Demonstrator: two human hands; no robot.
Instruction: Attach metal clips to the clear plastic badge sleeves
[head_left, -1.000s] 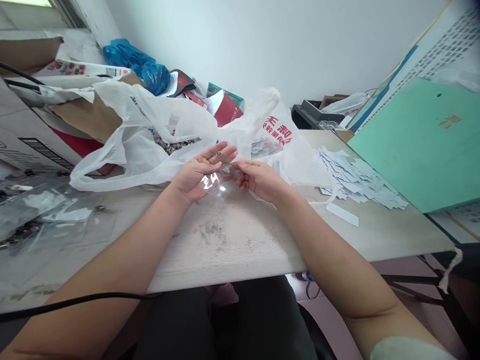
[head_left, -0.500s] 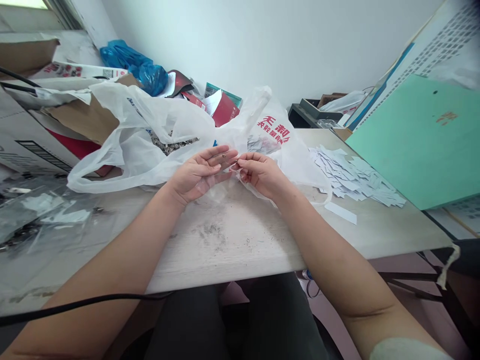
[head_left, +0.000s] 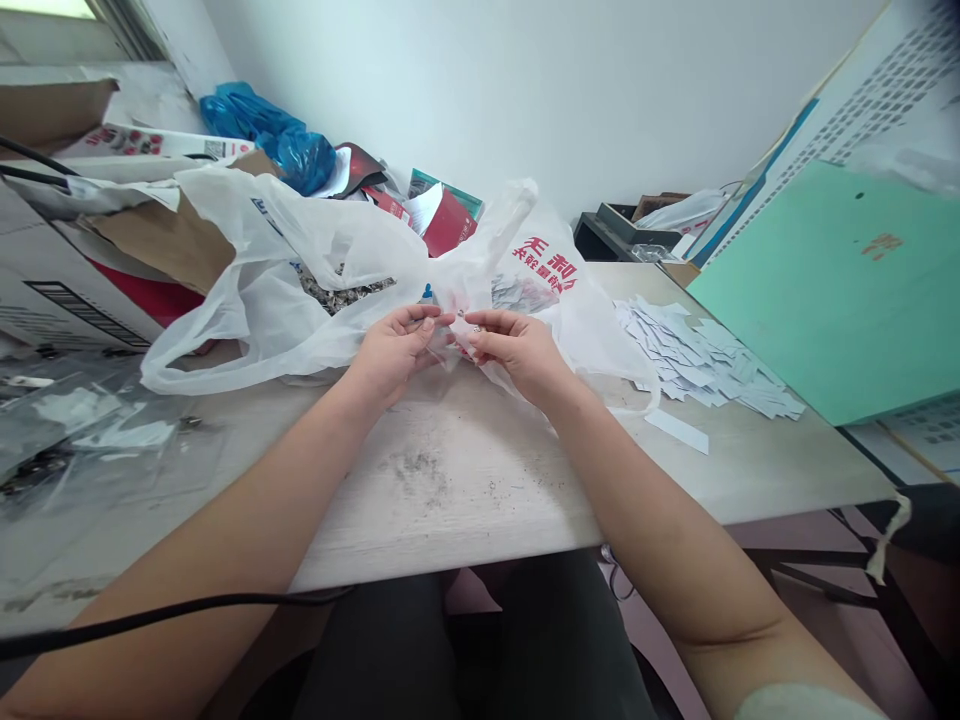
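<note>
A thin clear plastic sleeve (head_left: 447, 345) sits between the person's hands, over the middle of the desk (head_left: 450, 500) and against the white carrier bag (head_left: 277, 310), with a tiny metal piece (head_left: 466, 318) glinting at its upper end. The film looks feather-light, limp and slippery, so it would likely crumple under a broad grip; a pinch at its edge, with the fingertips close to the metal piece, seems the surest hold. That piece looks small enough to slip away among the folds.

The right hand (head_left: 517, 350) has its fingertips closed in a pinch at the sleeve's upper end. The left hand (head_left: 394, 350) has its fingers half curled, reaching toward the same spot; whether they grip the film, I cannot tell. A moment earlier that left hand lay more open, its palm turned up and its fingers spread. Now the two hands have drawn closer together, fingertips nearly meeting.
</note>
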